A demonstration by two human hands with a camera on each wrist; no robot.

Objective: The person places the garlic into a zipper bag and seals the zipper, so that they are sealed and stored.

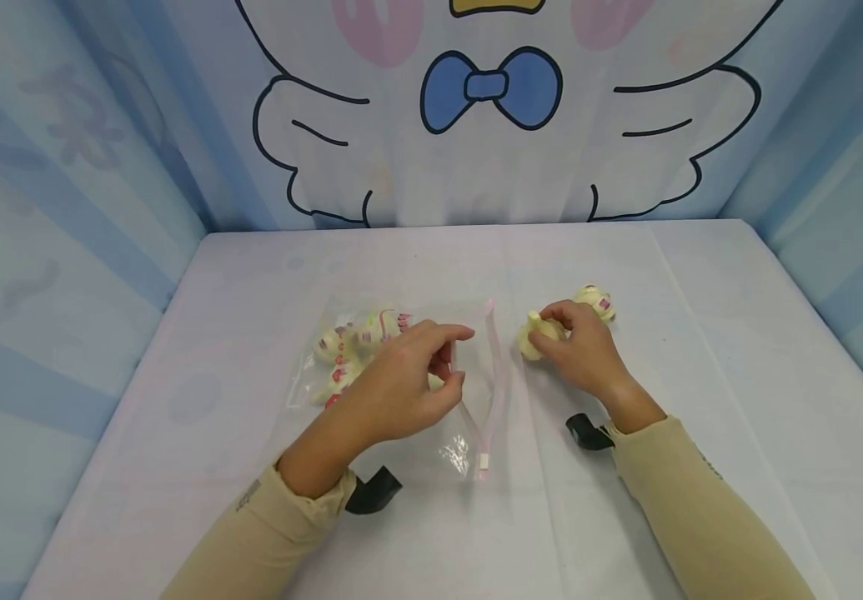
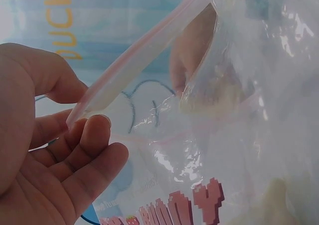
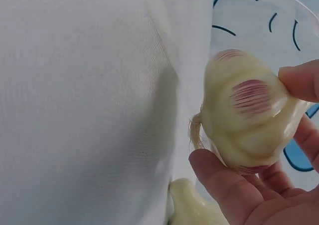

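A clear zip bag [image 1: 487, 400] with a pink zip edge lies on the table, its mouth facing right. Inside it are several cream garlic bulbs [image 1: 337, 342]. My left hand [image 1: 408, 383] is over the bag. In the left wrist view its fingers pinch the pink rim [image 2: 124, 60] of the mouth, which gapes. Right of the bag, my right hand [image 1: 581, 350] grips a garlic bulb [image 3: 244, 110] between thumb and fingers. Purple streaks and a tuft of roots show on that bulb. Another garlic bulb [image 1: 596, 302] lies just behind this hand.
A white cloth covers the table [image 1: 701, 333]. Behind it hangs a curtain [image 1: 491, 183] with a cartoon figure and bow, and blue curtains enclose the sides. Pink lettering [image 2: 179, 205] is printed on the bag. A black wrist mount [image 1: 374, 492] sits under the left sleeve.
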